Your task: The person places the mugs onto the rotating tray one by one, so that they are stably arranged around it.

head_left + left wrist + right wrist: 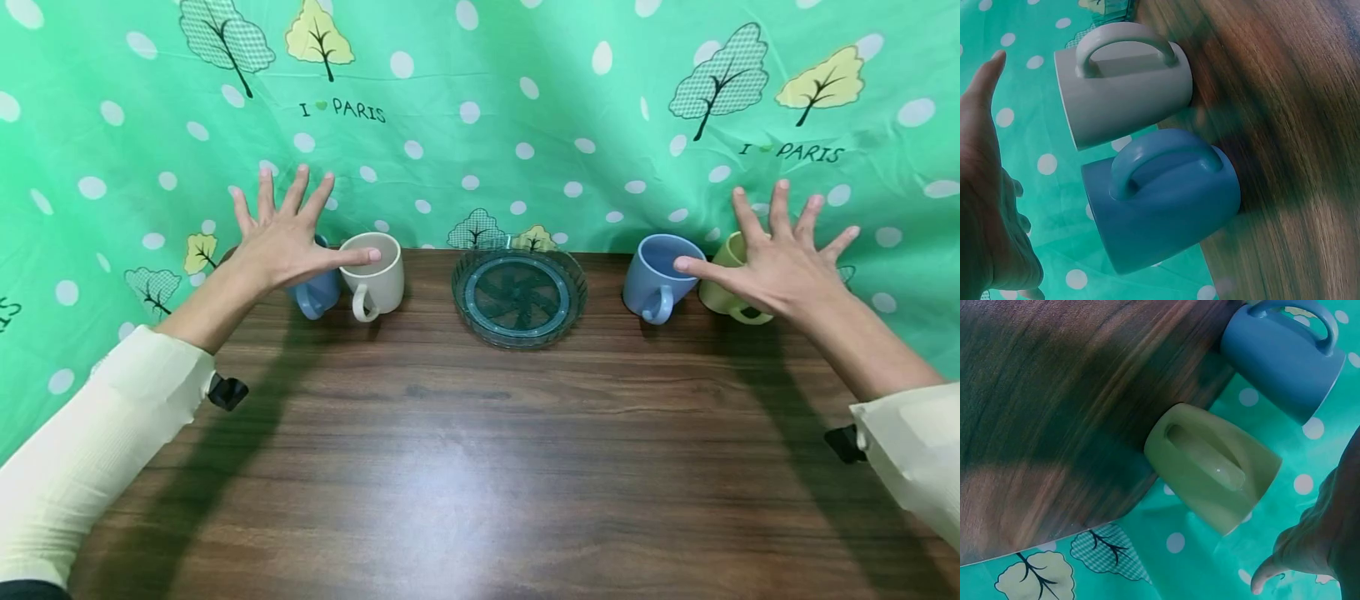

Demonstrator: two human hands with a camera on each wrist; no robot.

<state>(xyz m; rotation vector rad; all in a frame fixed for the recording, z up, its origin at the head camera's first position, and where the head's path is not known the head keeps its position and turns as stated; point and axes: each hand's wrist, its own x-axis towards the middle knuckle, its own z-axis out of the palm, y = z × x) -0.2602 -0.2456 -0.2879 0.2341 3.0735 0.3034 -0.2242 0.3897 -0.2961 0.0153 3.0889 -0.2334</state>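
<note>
My left hand is spread wide with straight fingers above two mugs at the left. Beneath it, partly hidden in the head view, stands a blue mug; beside that is a white mug, its rim overlapped by my thumb. On the right, my right hand is also spread and holds nothing. It hovers over a green mug, which it partly covers in the head view. Left of that mug stands a second blue mug. All the mugs are upright, handles facing me.
Between the two pairs of mugs lies a round dark-green glass dish with a ribbed rim. The wooden table runs back to a green polka-dot cloth hanging directly behind the mugs and dish.
</note>
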